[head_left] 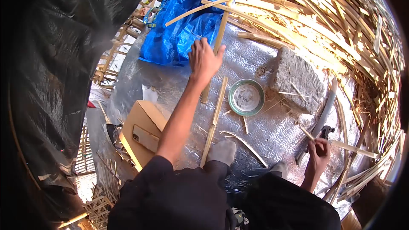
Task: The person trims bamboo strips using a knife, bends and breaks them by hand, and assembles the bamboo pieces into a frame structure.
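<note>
- Dark clothing [179,196] of the wearer: nearest the camera, at 6 to 7 o'clock. Clock positions are read from the bowl [246,112], which stands on the silvery sheet [272,138] covering the floor.
- Right hand [319,151]: at 4 o'clock. Fingers pinch a thin bamboo strip [351,147], which projects from both sides of the grip.
- Left hand [205,61]: between 10 and 11 o'clock, arm extended. Fingers are loosely bent, with the thumb spread away from them. The thumb overlaps the edge of a long bamboo slat [221,26]; contact cannot be determined.
- Blue tarp [170,42]: at 11 o'clock, behind the left hand in this view.
- Shorter bamboo slat [215,121]: at 8 o'clock, beside a grey-socked foot [222,151].
- Stone block [297,79]: between 2 and 3 o'clock, with small splinters on it.
- Curved blade [327,106]: between 3 and 4 o'clock, near the right hand.
- Bamboo pile [341,30]: large, loose, centred at 2 o'clock.
- Cardboard box [142,113]: between 8 and 9 o'clock, phone [145,138] on top.
</note>
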`<act>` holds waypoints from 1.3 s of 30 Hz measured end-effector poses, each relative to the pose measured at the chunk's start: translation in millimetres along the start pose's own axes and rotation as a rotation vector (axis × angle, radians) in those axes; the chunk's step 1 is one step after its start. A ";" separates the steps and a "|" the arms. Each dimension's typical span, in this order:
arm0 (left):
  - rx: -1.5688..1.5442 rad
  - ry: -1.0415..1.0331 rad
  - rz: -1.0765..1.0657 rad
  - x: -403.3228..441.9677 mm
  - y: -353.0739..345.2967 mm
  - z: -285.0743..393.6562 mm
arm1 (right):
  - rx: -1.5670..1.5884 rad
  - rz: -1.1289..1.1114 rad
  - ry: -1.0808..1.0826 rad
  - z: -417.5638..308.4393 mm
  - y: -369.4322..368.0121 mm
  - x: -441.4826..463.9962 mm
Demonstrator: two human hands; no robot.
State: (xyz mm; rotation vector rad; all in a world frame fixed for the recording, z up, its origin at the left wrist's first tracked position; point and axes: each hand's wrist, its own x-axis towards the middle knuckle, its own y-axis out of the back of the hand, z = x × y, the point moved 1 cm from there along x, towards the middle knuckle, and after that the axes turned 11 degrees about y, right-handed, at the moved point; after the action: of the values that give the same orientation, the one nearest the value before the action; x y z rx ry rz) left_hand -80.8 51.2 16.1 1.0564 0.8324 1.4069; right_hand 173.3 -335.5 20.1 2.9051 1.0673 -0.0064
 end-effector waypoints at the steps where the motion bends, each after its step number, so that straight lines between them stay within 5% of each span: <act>1: 0.027 0.028 -0.024 24.5 -13.5 6.5 | 0.068 0.022 -0.041 3.3 -0.3 -5.4; 6: 0.041 0.130 -0.299 81.6 -48.6 27.0 | 0.155 0.046 -0.181 9.0 8.8 -19.3; 9: -0.007 -0.040 -0.212 105.7 -79.7 14.2 | 0.090 0.101 -0.139 -13.8 -2.0 -16.6; 11: -0.320 0.006 -0.262 109.8 -85.8 0.1 | 0.032 0.066 -0.146 -19.2 4.9 -13.9; 15: -0.595 -0.026 -0.087 92.3 -39.1 -1.7 | -0.020 0.022 -0.112 -40.5 30.4 4.5; 20: -1.002 0.020 -0.473 7.2 88.3 50.5 | 0.046 -0.123 0.255 -141.9 6.7 51.3; 22: -0.991 -0.061 -0.506 -25.8 109.2 59.7 | -0.187 -0.274 0.487 -182.7 -0.6 72.9; 26: -0.967 -0.132 -0.426 -66.9 159.6 66.5 | -0.060 -0.396 0.640 -242.6 -51.5 102.5; 28: -1.051 0.028 -0.496 -75.9 183.7 62.2 | -0.097 -0.460 0.719 -266.1 -68.4 114.8; 34: -0.907 -0.190 -0.257 -97.9 233.0 55.3 | -0.236 -0.625 0.946 -343.0 -110.6 131.6; 39: -0.951 -0.151 -0.503 -102.1 256.4 63.6 | -0.418 -0.711 1.015 -395.5 -135.4 128.8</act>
State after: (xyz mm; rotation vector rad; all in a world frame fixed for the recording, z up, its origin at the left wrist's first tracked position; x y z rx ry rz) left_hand -116.1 -85.0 261.9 0.1850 0.2083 1.0617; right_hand 179.1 -131.2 406.8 1.9250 1.8270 1.5367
